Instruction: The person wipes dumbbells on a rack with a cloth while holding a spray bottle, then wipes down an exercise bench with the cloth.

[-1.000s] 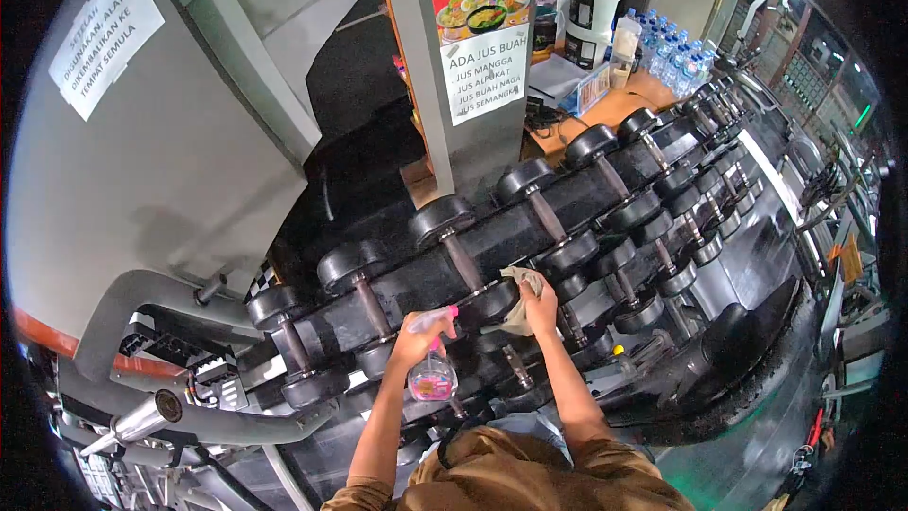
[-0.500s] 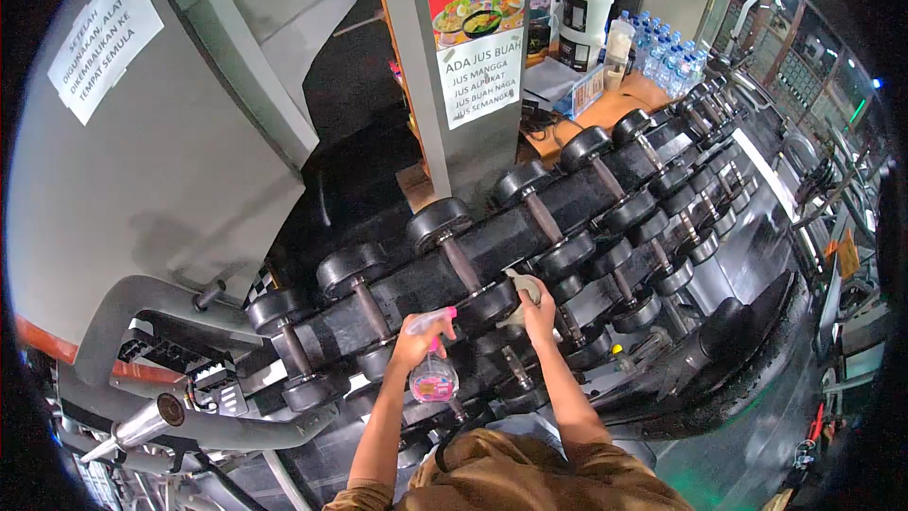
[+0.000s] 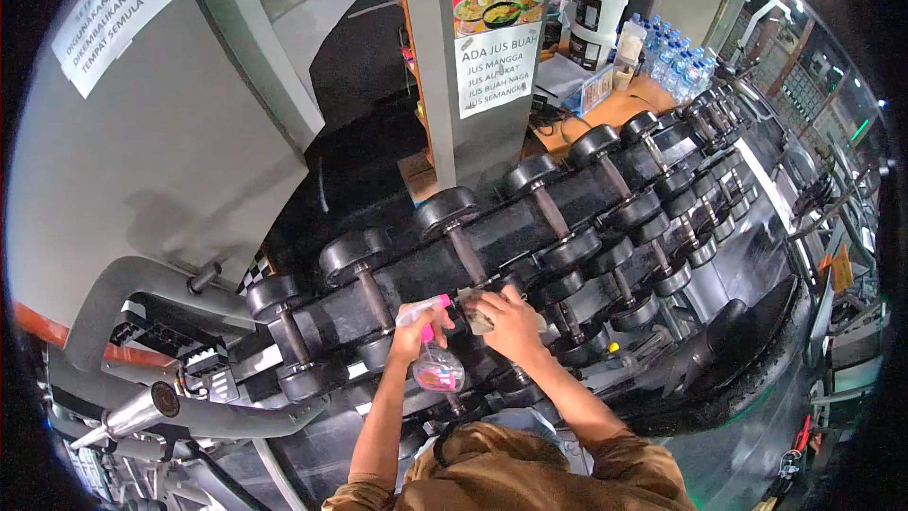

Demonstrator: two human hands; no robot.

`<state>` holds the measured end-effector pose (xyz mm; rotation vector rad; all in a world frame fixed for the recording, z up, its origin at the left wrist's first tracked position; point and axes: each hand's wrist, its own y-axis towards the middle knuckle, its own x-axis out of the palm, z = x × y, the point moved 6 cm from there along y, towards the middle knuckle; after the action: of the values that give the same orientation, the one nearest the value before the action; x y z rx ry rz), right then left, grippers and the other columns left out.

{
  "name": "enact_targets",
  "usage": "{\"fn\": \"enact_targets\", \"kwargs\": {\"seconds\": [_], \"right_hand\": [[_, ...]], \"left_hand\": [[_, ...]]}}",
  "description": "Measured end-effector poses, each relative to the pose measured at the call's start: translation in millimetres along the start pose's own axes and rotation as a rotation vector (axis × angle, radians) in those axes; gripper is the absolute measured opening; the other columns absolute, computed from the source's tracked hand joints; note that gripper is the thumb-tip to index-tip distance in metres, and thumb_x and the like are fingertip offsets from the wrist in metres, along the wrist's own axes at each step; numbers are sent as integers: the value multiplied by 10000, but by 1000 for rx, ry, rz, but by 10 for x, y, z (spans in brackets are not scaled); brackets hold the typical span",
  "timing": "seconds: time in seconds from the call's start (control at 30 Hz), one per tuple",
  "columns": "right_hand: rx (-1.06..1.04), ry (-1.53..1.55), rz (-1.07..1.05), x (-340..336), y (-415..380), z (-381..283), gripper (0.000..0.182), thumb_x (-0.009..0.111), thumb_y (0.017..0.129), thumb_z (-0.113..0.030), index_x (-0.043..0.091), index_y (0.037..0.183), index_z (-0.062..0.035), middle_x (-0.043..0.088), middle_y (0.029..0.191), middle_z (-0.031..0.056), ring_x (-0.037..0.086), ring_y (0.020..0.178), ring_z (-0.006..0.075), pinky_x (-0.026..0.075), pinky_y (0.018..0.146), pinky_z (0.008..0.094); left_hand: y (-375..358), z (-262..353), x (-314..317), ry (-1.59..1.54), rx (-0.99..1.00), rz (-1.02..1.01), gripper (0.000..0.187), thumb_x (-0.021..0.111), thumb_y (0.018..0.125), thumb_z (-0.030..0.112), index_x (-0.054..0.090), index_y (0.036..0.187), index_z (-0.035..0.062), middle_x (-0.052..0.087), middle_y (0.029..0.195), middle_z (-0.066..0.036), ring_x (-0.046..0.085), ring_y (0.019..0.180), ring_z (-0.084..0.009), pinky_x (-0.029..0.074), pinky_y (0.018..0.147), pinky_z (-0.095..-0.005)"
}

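Observation:
In my left hand (image 3: 413, 329) is a clear spray bottle (image 3: 438, 371) with a pink and white trigger head, its nozzle pointing right. My right hand (image 3: 512, 325) presses a light-coloured cloth (image 3: 478, 312) against the near end of a black dumbbell (image 3: 466, 254) on the upper tier of the rack. The fingers bend over the cloth and partly cover it and the dumbbell's near head. Left of it, another dumbbell (image 3: 375, 300) lies just beyond the bottle.
The two-tier dumbbell rack (image 3: 506, 225) runs from lower left to upper right. Behind it stand a grey pillar with a menu poster (image 3: 498, 0) and a counter with water bottles (image 3: 676, 63). A grey machine frame (image 3: 236, 416) is at left, a black padded bench (image 3: 728, 360) at right.
My right hand has moved left with the cloth, from the dumbbell's right side onto its near head, and has turned palm down. My left hand still holds the bottle in nearly the same place.

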<state>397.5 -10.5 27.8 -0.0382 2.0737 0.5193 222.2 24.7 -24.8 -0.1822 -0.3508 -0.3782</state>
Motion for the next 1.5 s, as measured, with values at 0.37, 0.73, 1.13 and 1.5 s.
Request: {"fn": "enact_targets", "kwargs": {"seconds": [0.37,0.73,1.13,1.5], "right_hand": [[-53,-703,-577,1515,-43,-294,153,613,813,-229,705,924,-177,661,960,-8,550,1040,246,472,636,358],[-7,-646,-605,1097,207,-266,149,589,860,-200,737,872,-188,701,908,-5,626,996,246,474,651,317],[-138,-842,-675,1611,9,-256,210,554,905,-252,736,967,-166,695,971,1,596,1112,273,465,593,346],[497,447,413,12,-523,271,365,687,719,-30,594,1071,-49,648,1033,163,622,969,310,485,868,374]], "left_hand": [[-113,176,27,42,103,19,366,565,926,272,637,808,-67,667,736,-150,594,473,-202,520,464,-336],[-139,168,-47,-55,64,44,424,549,903,391,612,777,-8,653,776,-165,560,468,-242,490,472,-402],[-114,-47,-213,-371,-79,14,440,543,869,434,592,750,13,620,725,-156,539,440,-252,474,452,-409],[-129,-83,-175,-334,-120,-27,439,554,888,434,605,760,17,642,769,-163,563,469,-231,501,472,-393]]}}
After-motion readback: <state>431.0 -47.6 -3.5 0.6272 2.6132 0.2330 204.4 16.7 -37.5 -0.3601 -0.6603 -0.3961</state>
